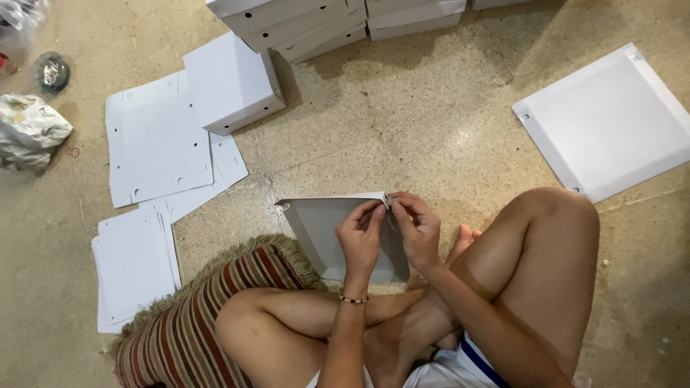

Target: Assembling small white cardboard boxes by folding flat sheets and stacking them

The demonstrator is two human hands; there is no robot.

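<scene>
Underfoot, item one: the floor [431, 122], a mottled beige stone-like surface, with the person seated cross-legged on it. Item two: a striped, fringed cushion [194, 323] beneath the left thigh. Item three: loose flat white sheets [154, 147], punched with small holes, spread at the left, with an assembled white box [230, 82] resting on them. Item four: a stack of finished boxes [302, 21] along the top edge. Item five: a flat unfolded carton blank [611, 122] at the right. Item six: crumpled bags [29, 129] at the far left.

Principal item: a grey-white cardboard panel [320, 230], partly folded, stood on the floor just ahead of the crossed shins. The left hand [361, 233] and right hand [417, 226] met at its upper right corner. The fingers [377, 212] of each hand were closed in a pinch on the folded top edge, thumbs pressed against the flap; the rest of the panel extended leftward, away from the hands.
</scene>
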